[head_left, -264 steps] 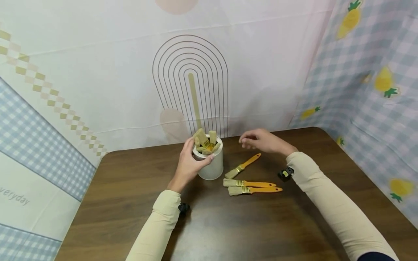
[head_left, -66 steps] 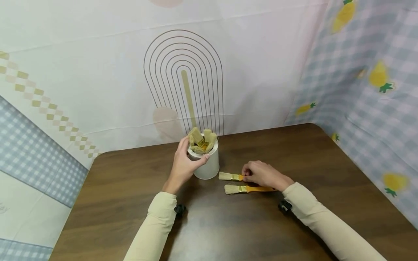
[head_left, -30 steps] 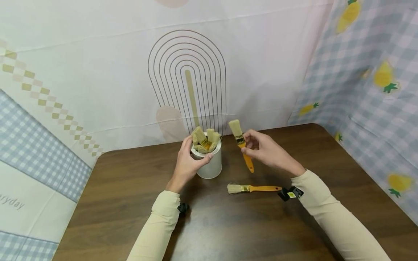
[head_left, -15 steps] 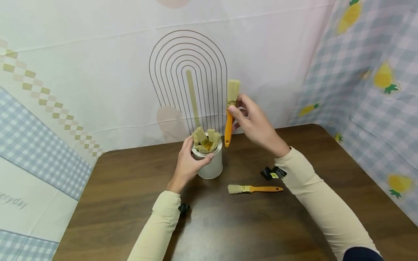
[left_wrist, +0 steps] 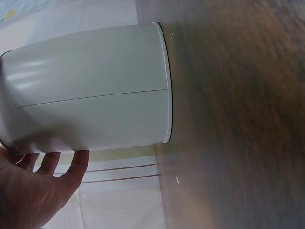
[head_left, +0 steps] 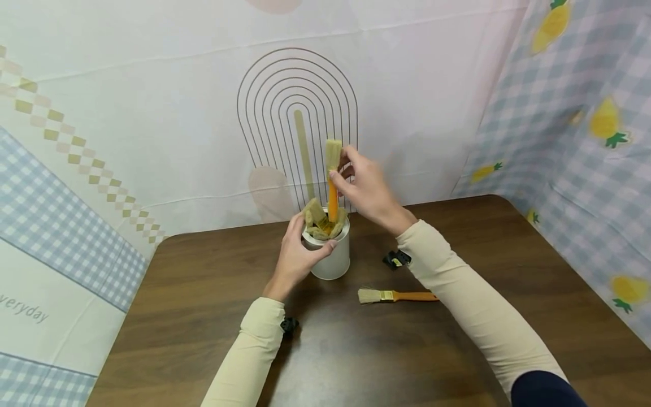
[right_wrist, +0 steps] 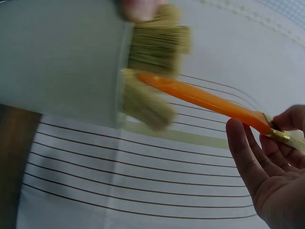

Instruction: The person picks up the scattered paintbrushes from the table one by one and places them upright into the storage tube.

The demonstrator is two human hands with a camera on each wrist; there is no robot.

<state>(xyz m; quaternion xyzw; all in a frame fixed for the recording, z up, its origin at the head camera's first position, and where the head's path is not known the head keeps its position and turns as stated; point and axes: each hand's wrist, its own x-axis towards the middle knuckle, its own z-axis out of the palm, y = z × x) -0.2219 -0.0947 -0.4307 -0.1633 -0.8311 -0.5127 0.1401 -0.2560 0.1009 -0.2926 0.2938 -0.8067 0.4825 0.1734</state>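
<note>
A light grey metal can point(head_left: 333, 263) stands on the table with several bristle-up paintbrushes point(head_left: 316, 213) in it. My left hand point(head_left: 296, 257) grips the can near its rim, thumb on the near side; in the left wrist view its fingers point(left_wrist: 76, 169) curve against the can wall. Above the can, my right hand point(head_left: 368, 186) pinches a paintbrush point(head_left: 333, 195) near its metal band, bristles up, orange handle pointing down at the can's mouth. In the right wrist view the handle end of that brush point(right_wrist: 205, 98) is by the bristles at the rim. Another paintbrush point(head_left: 376, 295) lies on the table.
The brown wooden table point(head_left: 325, 350) has rounded back corners. Behind it hangs a white printed cloth point(head_left: 422, 85), close to the can. A blue checked cloth point(head_left: 549, 130) hangs at the right.
My right hand has picked up a brush from the table, raised it upright and carried it left to over the can. My left hand has stayed on the can.
</note>
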